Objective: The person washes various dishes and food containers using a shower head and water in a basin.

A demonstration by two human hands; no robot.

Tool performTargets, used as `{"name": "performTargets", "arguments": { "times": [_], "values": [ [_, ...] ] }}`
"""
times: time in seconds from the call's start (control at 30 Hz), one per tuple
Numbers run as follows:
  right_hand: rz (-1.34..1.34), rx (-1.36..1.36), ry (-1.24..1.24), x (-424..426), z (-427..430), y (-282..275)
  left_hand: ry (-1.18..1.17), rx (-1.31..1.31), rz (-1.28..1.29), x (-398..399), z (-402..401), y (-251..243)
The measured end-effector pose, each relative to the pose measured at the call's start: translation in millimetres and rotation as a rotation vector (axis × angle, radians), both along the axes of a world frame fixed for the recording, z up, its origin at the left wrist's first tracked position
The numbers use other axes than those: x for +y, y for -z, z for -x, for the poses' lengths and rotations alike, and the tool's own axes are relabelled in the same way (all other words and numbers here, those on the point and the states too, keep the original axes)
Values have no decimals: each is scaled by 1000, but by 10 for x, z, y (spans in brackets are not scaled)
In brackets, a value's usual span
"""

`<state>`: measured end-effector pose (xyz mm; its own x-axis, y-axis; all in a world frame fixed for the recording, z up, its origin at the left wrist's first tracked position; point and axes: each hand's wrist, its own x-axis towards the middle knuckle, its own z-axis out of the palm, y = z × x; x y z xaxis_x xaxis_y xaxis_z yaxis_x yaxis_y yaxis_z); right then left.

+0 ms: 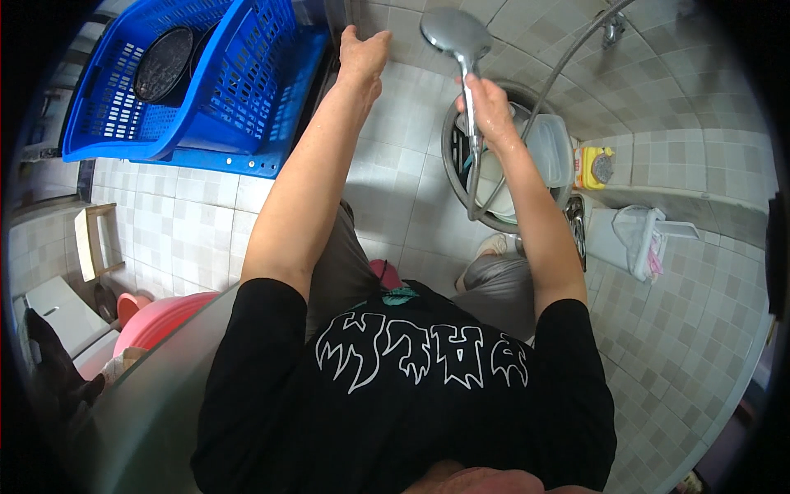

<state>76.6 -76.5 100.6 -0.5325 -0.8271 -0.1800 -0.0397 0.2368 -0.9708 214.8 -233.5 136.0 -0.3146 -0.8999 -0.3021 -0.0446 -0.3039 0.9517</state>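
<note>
My right hand (492, 111) grips the handle of a chrome shower head (455, 34), its round head raised toward the top of the view. From the handle a grey flexible hose (558, 68) loops down and runs up to the top right. Under that wrist stands a large round basin (449, 148) of dishes, among them a translucent plastic container (551, 151) and pale bowls or plates (492, 176). My left hand (363, 57) reaches forward with its fingers apart and nothing visible in it. It is just right of a blue plastic stand (308, 74).
On the stand, a blue perforated basket (237, 92) contains dark round pans (163, 65). A wall tap (613, 31) is at upper right. Right of the basin are a yellow bottle (589, 167) and a white bin (623, 238). A pink basin (166, 321) and glass panel (166, 376) stand lower left.
</note>
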Motion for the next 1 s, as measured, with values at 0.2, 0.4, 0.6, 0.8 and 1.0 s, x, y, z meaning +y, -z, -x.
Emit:
{"name": "performTargets", "arguments": {
  "times": [0.2, 0.4, 0.6, 0.8, 1.0],
  "values": [
    [129, 47, 6, 96, 156, -485, 21, 25, 24, -35, -10, 26],
    [168, 221, 88, 719, 227, -980, 305, 196, -11, 278, 98, -95],
    [3, 433, 255, 1523, 280, -1101, 593, 246, -142, 652, 341, -25],
    [148, 256, 364, 2067, 519, -860, 589, 196, -221, 869, 491, 138],
    [159, 96, 420, 2267, 524, -866, 644, 174, -160, 1237, 656, -86]
  ]
}}
